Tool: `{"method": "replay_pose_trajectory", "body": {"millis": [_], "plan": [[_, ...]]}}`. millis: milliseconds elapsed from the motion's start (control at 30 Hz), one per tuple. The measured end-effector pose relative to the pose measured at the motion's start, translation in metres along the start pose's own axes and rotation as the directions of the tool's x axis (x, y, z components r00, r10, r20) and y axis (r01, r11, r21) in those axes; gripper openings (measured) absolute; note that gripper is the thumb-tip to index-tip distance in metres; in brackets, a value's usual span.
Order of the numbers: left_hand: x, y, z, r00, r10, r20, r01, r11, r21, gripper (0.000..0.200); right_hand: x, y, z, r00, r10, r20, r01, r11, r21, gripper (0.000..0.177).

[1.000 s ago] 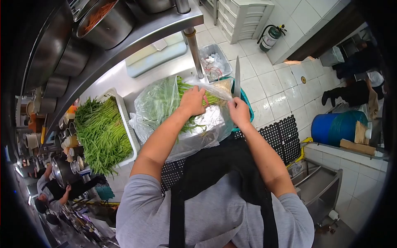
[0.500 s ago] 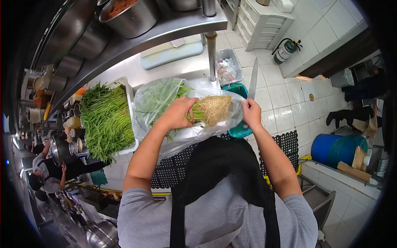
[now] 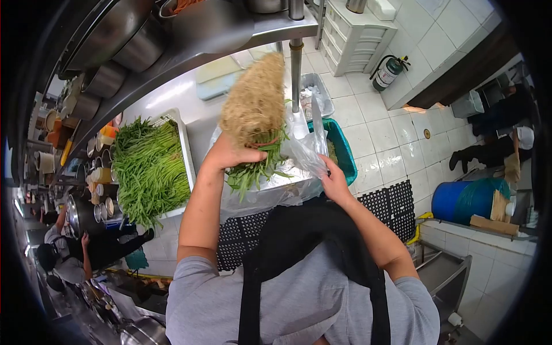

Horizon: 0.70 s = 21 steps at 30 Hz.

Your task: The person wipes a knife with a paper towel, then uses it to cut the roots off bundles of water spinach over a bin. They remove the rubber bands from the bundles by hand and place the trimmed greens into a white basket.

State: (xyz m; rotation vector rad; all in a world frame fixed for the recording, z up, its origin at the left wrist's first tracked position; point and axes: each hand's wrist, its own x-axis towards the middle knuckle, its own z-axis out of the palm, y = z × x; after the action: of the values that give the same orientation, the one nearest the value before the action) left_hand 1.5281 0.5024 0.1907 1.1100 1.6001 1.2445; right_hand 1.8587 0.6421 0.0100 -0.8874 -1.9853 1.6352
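Note:
My left hand [image 3: 230,154] is closed around a bunch of leafy greens [image 3: 253,106], tied with a reddish band. Its straw-coloured roots point up and away from me, and its leaves hang below my hand. In my right hand [image 3: 336,181] are a knife [image 3: 318,126], blade upward, and the edge of a clear plastic bag [image 3: 307,158]; the knife's handle is hidden. The bag lies crumpled on the steel counter below the bunch. Left of it, a white crate [image 3: 187,144] holds a heap of cut greens [image 3: 152,169].
A teal-lined bin [image 3: 345,150] stands just beyond the counter's right end, beside a clear tub [image 3: 325,95]. A shelf post [image 3: 296,75] rises near the bunch. Cutting boards [image 3: 218,80] lie at the back, under the shelf [image 3: 270,31] with steel pots. Another person [image 3: 66,247] is at far left.
My left hand has lifted the bunch out of the plastic bag and turned its roots upward. My right hand has shifted left and lower with the knife and the bag's edge.

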Motion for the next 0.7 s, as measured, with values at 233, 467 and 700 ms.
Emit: {"method": "replay_pose_trajectory", "body": {"millis": [233,467,700], "plan": [[0.0,0.013,0.027,0.98,0.196,0.028,-0.192,0.976,-0.104,0.095,-0.014,0.011,-0.005,0.999,-0.027,-0.04,0.028,1.0,0.014,0.057],[0.038,0.035,0.107,0.978,0.209,0.01,-0.206,0.969,-0.14,0.079,0.0,0.003,-0.05,0.998,0.036,-0.047,-0.031,0.995,0.094,0.073],[0.119,0.057,0.217,0.975,0.219,0.028,-0.208,0.953,-0.223,0.089,0.048,0.059,-0.144,0.997,0.063,0.033,-0.068,0.985,0.162,0.062]]}}
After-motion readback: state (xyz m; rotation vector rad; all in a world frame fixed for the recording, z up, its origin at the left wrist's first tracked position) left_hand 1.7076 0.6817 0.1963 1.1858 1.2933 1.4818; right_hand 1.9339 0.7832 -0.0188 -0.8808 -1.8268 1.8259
